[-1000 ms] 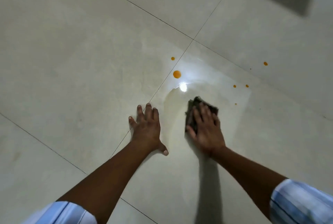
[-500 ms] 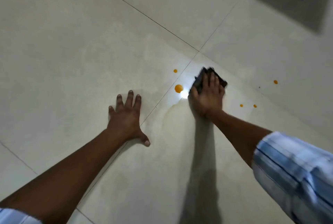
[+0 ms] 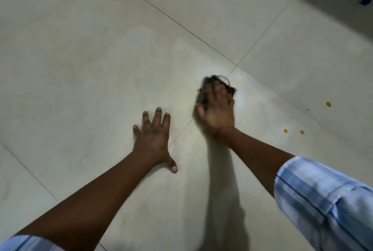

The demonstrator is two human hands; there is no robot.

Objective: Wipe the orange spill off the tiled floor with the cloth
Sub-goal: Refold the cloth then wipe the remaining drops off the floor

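Observation:
My right hand [image 3: 217, 109] presses a dark cloth [image 3: 212, 82] flat on the pale tiled floor [image 3: 101, 69], over the grout line near where tiles meet. The hand and cloth are blurred by motion. Small orange drops of the spill lie to the right: one drop [image 3: 328, 104] farther off, and a pair of drops [image 3: 293, 131] nearer. My left hand [image 3: 154, 135] rests palm down on the floor, fingers spread, holding nothing, to the left of the cloth.
A bright reflection [image 3: 242, 97] glints on the wet tile just right of the cloth. A dark shaded area fills the top right corner, with a blue object [image 3: 366, 0] at its edge. Grout lines cross the floor diagonally.
My right hand has slid the cloth leftward over the large orange drop and the small one above it; neither shows now. My left hand stays planted.

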